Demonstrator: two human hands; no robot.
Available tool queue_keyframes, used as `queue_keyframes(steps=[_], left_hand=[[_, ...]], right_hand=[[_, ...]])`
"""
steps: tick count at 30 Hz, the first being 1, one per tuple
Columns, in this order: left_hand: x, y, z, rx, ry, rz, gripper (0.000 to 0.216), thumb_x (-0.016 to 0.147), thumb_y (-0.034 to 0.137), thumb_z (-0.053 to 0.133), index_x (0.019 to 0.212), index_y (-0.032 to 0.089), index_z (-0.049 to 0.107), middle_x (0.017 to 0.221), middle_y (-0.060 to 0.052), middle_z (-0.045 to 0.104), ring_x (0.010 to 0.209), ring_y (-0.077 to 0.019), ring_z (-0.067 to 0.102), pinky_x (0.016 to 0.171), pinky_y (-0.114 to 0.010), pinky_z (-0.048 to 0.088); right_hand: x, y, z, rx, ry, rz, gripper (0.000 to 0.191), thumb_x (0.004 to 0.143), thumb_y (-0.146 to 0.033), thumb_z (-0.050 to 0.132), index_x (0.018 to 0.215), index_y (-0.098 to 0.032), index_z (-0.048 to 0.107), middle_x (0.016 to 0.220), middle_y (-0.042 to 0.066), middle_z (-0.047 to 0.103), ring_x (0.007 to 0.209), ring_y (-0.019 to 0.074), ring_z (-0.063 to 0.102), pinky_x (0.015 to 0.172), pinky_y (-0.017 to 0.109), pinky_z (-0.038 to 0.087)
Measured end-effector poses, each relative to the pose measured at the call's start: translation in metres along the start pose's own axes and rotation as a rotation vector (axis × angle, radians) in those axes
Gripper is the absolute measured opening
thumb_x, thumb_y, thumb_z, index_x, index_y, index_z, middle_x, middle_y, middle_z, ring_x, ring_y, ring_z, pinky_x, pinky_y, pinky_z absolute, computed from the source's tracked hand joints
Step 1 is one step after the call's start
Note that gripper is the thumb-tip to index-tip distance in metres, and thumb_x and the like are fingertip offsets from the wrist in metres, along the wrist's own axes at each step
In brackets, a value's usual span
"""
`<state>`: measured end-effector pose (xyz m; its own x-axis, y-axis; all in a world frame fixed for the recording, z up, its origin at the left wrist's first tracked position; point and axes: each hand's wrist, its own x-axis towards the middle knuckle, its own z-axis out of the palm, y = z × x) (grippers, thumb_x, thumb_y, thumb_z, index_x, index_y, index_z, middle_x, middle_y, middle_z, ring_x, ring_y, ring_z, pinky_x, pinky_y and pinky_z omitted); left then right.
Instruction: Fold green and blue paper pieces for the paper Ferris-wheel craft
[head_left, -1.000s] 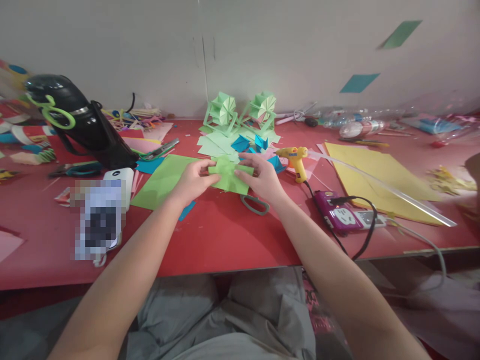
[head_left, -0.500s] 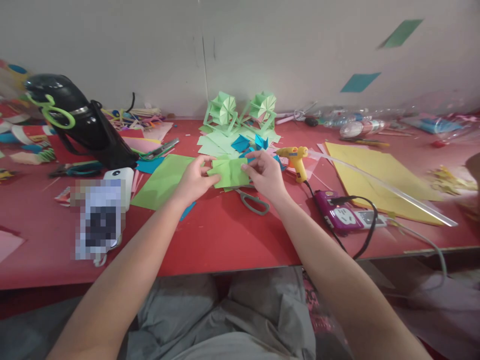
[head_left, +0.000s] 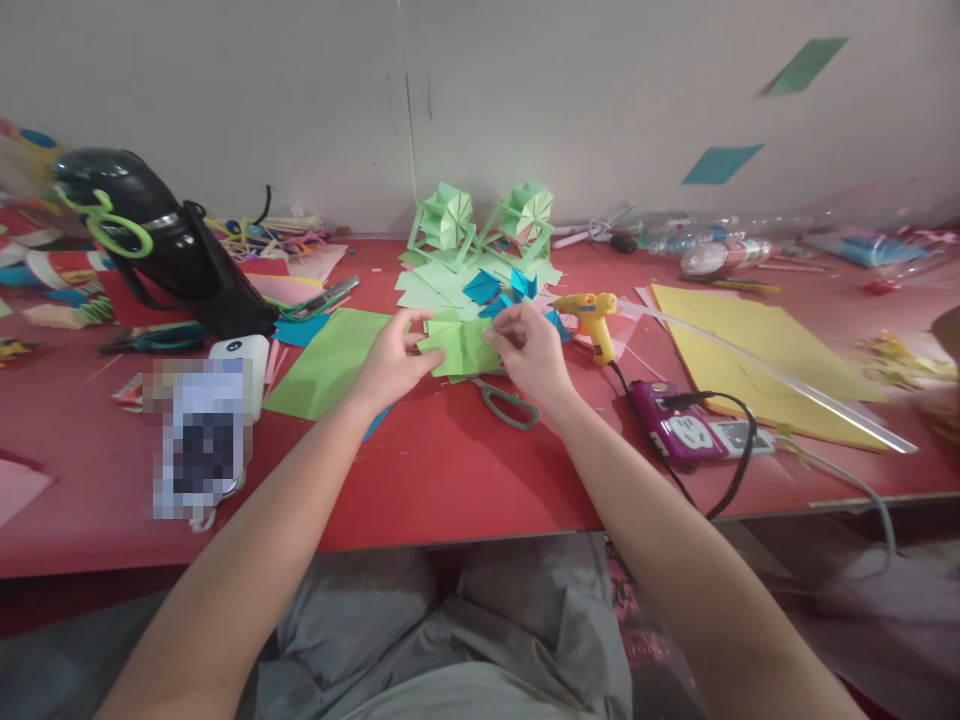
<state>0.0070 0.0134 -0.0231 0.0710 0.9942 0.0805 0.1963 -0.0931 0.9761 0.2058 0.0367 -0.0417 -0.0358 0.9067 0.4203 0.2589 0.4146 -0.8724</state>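
Note:
A creased piece of light green paper [head_left: 461,347] is stretched between both hands above the red table [head_left: 457,480]. My left hand [head_left: 395,358] pinches its left edge between thumb and fingers. At the right edge, my right hand [head_left: 529,350] pinches it the same way. Grey-handled scissors [head_left: 511,408] lie just below the paper, their blades hidden under it. Blue folded paper pieces [head_left: 484,287] sit right behind, on top of pale green sheets [head_left: 431,288]. A larger green sheet [head_left: 319,370] lies to the left, partly behind my left hand.
Two pale green paper wheel models [head_left: 448,220] stand by the wall. On the right are a yellow glue gun [head_left: 595,322], a purple power strip [head_left: 679,425], yellow sheets [head_left: 750,350] and a clear strip [head_left: 795,385]. A black bottle [head_left: 169,240] and a phone [head_left: 206,430] are on the left.
The right fingers have shifted slightly on the paper's edge, and the paper tilts a little. Otherwise both hands stay in place.

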Motion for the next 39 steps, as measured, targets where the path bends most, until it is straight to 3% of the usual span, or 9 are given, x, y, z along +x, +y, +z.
queue_keyframes(steps=[6, 14, 16, 19, 21, 25, 32, 39], left_hand=[[0.002, -0.004, -0.001, 0.013, -0.002, 0.035, 0.05, 0.071, 0.017, 0.071, 0.118, 0.021, 0.054, 0.087, -0.002, 0.07, 0.068, -0.0145, 0.066, 0.061, -0.024, 0.049], [0.004, -0.004, 0.0, 0.055, 0.04, 0.126, 0.032, 0.074, 0.018, 0.069, 0.105, 0.017, 0.062, 0.093, -0.005, 0.074, 0.079, -0.0174, 0.07, 0.072, -0.028, 0.054], [0.005, -0.005, -0.001, 0.084, 0.047, 0.16, 0.024, 0.075, 0.019, 0.068, 0.098, 0.017, 0.064, 0.097, -0.007, 0.074, 0.089, -0.0197, 0.071, 0.078, -0.029, 0.054], [0.006, -0.008, -0.002, 0.114, 0.067, 0.178, 0.02, 0.075, 0.02, 0.068, 0.095, 0.017, 0.065, 0.1, -0.007, 0.075, 0.097, -0.0223, 0.07, 0.083, -0.031, 0.054], [0.007, -0.01, -0.002, 0.098, 0.054, 0.167, 0.021, 0.075, 0.02, 0.068, 0.096, 0.017, 0.066, 0.101, -0.008, 0.075, 0.099, -0.0226, 0.07, 0.085, -0.032, 0.054], [0.006, -0.012, 0.002, 0.024, 0.012, 0.106, 0.022, 0.075, 0.021, 0.068, 0.096, 0.017, 0.065, 0.1, -0.008, 0.074, 0.098, -0.022, 0.07, 0.087, -0.033, 0.056], [0.001, -0.007, 0.01, -0.203, -0.096, -0.053, 0.022, 0.078, 0.023, 0.07, 0.097, 0.016, 0.062, 0.091, -0.006, 0.071, 0.09, -0.0207, 0.071, 0.083, -0.036, 0.059], [-0.002, 0.006, 0.011, -0.258, -0.082, -0.141, 0.013, 0.08, 0.024, 0.067, 0.088, 0.016, 0.061, 0.085, -0.003, 0.067, 0.081, -0.0177, 0.069, 0.083, -0.035, 0.059]], right_hand=[[0.001, 0.004, 0.0, -0.075, -0.012, 0.009, 0.014, 0.08, -0.031, 0.065, 0.079, -0.02, 0.057, 0.074, 0.002, 0.063, 0.068, 0.0156, 0.058, 0.065, 0.032, 0.049], [0.0, -0.002, -0.004, -0.209, -0.029, -0.055, 0.036, 0.086, -0.047, 0.063, 0.063, -0.018, 0.058, 0.083, 0.006, 0.057, 0.081, 0.0185, 0.056, 0.075, 0.035, 0.051], [-0.003, -0.007, -0.003, -0.177, -0.1, -0.082, 0.033, 0.085, -0.048, 0.066, 0.071, -0.018, 0.066, 0.101, 0.01, 0.061, 0.094, 0.0209, 0.059, 0.08, 0.036, 0.053], [-0.008, -0.011, 0.0, -0.149, -0.224, -0.119, 0.032, 0.084, -0.048, 0.069, 0.1, -0.02, 0.075, 0.123, 0.012, 0.057, 0.105, 0.023, 0.06, 0.083, 0.037, 0.056], [-0.011, -0.012, 0.002, -0.18, -0.281, -0.15, 0.038, 0.085, -0.046, 0.07, 0.113, -0.021, 0.073, 0.126, 0.013, 0.055, 0.103, 0.0231, 0.062, 0.08, 0.037, 0.058], [-0.013, -0.008, 0.004, -0.25, -0.311, -0.235, 0.037, 0.089, -0.04, 0.064, 0.12, -0.021, 0.071, 0.124, 0.015, 0.054, 0.102, 0.0241, 0.063, 0.073, 0.036, 0.06], [-0.012, -0.004, 0.004, -0.309, -0.301, -0.365, 0.033, 0.094, -0.027, 0.053, 0.121, -0.02, 0.07, 0.127, 0.016, 0.055, 0.105, 0.0241, 0.063, 0.091, 0.041, 0.056], [-0.011, -0.004, 0.003, -0.388, -0.284, -0.419, 0.032, 0.095, -0.024, 0.051, 0.119, -0.02, 0.072, 0.128, 0.016, 0.056, 0.114, 0.0273, 0.059, 0.098, 0.045, 0.051]])
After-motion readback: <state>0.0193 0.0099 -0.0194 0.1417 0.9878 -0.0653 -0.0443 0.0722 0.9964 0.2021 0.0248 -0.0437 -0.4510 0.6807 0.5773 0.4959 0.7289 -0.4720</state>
